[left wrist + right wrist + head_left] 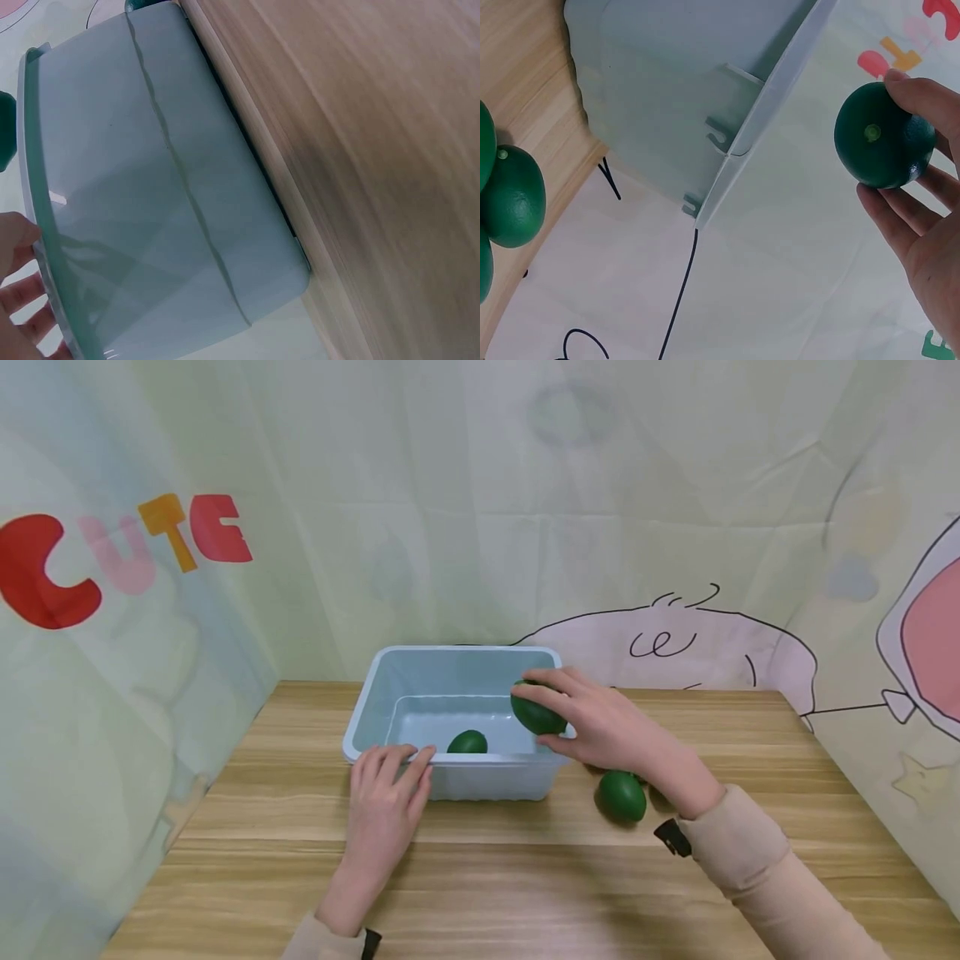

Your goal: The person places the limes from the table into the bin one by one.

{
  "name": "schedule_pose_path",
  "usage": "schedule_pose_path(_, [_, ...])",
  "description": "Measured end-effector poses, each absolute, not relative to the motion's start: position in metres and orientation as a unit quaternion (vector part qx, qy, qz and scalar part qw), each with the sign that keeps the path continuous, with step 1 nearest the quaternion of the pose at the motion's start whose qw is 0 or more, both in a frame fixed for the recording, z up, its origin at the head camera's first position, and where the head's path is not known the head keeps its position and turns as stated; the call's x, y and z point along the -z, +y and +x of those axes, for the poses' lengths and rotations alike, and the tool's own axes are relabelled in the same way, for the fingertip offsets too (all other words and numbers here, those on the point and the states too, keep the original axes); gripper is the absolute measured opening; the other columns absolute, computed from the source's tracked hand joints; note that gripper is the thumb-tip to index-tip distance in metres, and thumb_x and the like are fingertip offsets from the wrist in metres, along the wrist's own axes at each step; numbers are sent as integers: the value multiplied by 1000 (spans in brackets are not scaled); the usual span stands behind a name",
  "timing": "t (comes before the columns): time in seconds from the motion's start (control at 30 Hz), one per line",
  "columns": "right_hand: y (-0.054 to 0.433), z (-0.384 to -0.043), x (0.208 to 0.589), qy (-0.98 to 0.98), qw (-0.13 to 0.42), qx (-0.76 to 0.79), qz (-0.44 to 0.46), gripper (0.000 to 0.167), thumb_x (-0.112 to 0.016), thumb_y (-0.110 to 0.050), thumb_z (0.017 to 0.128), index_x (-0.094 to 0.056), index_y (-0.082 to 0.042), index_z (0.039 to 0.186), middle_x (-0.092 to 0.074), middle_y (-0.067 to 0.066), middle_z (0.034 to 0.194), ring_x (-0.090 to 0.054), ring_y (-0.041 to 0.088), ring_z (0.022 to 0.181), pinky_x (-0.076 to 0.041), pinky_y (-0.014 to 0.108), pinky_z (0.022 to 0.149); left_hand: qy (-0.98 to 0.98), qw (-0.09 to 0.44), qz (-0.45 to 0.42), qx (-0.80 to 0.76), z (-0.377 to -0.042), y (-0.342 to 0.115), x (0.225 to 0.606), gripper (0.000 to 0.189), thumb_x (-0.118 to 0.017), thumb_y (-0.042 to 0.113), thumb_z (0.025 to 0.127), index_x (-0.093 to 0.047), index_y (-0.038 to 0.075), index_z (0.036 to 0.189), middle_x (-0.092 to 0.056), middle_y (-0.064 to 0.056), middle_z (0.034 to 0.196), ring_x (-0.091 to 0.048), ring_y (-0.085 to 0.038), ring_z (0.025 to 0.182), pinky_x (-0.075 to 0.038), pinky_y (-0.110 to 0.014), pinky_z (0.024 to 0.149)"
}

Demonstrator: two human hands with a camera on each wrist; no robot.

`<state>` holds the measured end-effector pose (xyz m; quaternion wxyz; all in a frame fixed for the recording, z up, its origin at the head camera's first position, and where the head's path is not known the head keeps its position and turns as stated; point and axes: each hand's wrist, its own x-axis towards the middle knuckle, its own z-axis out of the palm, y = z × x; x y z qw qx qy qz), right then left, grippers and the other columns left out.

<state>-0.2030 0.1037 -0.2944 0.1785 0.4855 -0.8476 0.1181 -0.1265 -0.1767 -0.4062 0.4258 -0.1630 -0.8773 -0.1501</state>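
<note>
My right hand (600,714) holds a dark green oval fruit (538,708) over the right side of a light blue plastic basin (487,781). The right wrist view shows this fruit (877,135) between thumb and fingers, with a pale stem spot on it. Another green fruit (468,742) lies inside the basin, partly hidden by its front wall. My left hand (386,797) grips the front left rim, fingers over the edge; in the left wrist view, only part of this hand (19,292) appears beside the rim.
Right of the basin, another green fruit (622,797) lies on the wooden table (510,877), with more partly hidden behind the right forearm. Several green fruits (514,196) sit close together in the right wrist view. A printed cloth (420,543) hangs behind the table.
</note>
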Motion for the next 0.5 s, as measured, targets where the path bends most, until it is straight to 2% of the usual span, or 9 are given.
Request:
schedule_pose_path(0.27, [99,-210,289,-839,185,-112,499,61,-76,-26,82,-51,-19,137,-51,3,139,-52,20,119,-56,33,75,-874,431,-165,152,-127,-176,405,27,-73,9,81,-72,8,107,-66,-13,98,-56,-33,95,-41,-54,94])
schedule_pose_path(0.5, [96,-216,285,-830,175,-115,516,60,-76,-24,82,-52,-15,136,-51,7,138,-52,22,118,-55,35,84,-875,430,-164,151,-127,-176,405,24,-70,10,83,-73,8,107,-65,-13,98,-57,-33,95,-41,-54,95])
